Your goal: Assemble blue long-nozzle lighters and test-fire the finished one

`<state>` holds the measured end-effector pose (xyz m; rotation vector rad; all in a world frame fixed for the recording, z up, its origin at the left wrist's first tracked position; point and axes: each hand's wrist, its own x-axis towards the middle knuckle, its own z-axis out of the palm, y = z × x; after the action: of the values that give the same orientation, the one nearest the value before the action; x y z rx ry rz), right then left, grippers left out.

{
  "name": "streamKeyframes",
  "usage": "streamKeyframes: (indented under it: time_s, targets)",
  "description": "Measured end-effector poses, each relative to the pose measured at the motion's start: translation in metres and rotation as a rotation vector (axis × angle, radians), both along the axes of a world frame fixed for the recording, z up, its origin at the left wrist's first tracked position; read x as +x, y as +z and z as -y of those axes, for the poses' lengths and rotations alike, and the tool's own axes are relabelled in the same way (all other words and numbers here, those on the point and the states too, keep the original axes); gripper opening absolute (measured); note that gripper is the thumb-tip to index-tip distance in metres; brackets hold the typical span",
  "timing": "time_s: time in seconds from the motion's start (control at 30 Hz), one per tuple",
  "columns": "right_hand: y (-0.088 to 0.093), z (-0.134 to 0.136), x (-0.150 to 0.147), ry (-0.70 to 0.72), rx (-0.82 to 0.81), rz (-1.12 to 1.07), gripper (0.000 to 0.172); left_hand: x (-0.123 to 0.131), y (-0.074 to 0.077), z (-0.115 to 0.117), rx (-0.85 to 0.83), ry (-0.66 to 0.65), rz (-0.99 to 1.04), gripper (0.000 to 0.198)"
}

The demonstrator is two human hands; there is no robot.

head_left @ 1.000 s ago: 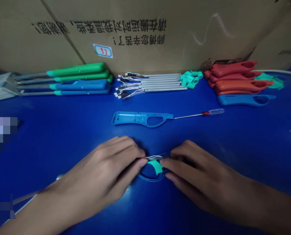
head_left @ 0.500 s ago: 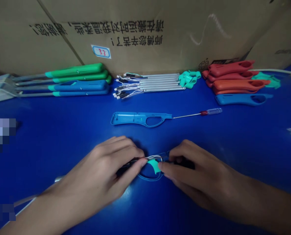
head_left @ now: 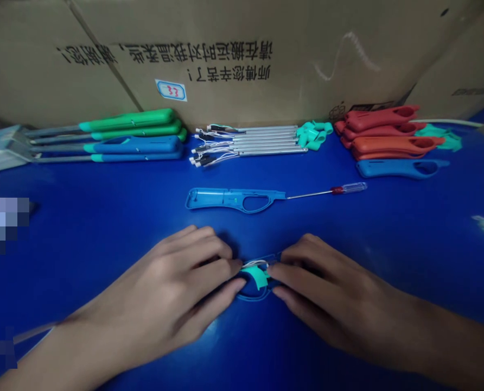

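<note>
Between my hands lies a blue lighter shell half (head_left: pixel 253 298), its trigger loop showing and much of the rest hidden by my fingers. A teal trigger (head_left: pixel 259 277) sits at the loop, with thin white wires (head_left: pixel 253 263) running above it. My left hand (head_left: pixel 177 285) is closed on the shell's left part, thumb and fingertips beside the trigger. On the right part, my right hand (head_left: pixel 331 282) is closed too, its index fingertip at the trigger's right edge. Whatever lies under both palms is hidden.
Beyond my hands lie another blue shell half (head_left: pixel 209 199) and a screwdriver (head_left: pixel 350 188). Further back are long lighters (head_left: pixel 136 144), metal tubes with wires (head_left: pixel 266 142), teal triggers (head_left: pixel 315 134) and red, orange and blue shells (head_left: pixel 392 144). A cardboard box (head_left: pixel 234 98) stands behind.
My left thumb and fingertips have parted slightly and drawn back from the trigger, uncovering more of it. The right index fingertip has shifted slightly at the trigger's right edge.
</note>
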<state>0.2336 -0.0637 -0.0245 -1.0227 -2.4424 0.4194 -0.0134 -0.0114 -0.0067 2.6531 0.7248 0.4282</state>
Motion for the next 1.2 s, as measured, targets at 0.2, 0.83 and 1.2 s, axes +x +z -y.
streamKeyframes:
  time_s: [0.2,0.83,1.2]
  targets:
    - [0.004,0.000,0.004,-0.050,0.046,-0.099,0.025,-0.002,0.000,-0.003,0.048,-0.029,0.015,0.018]
    - [0.000,-0.013,0.007,-0.029,0.010,0.093,0.024,-0.005,-0.004,-0.012,0.016,-0.016,0.014,0.018]
    - [-0.001,-0.013,0.007,-0.029,0.018,0.063,0.022,-0.005,-0.003,-0.009,-0.005,0.009,-0.050,0.025]
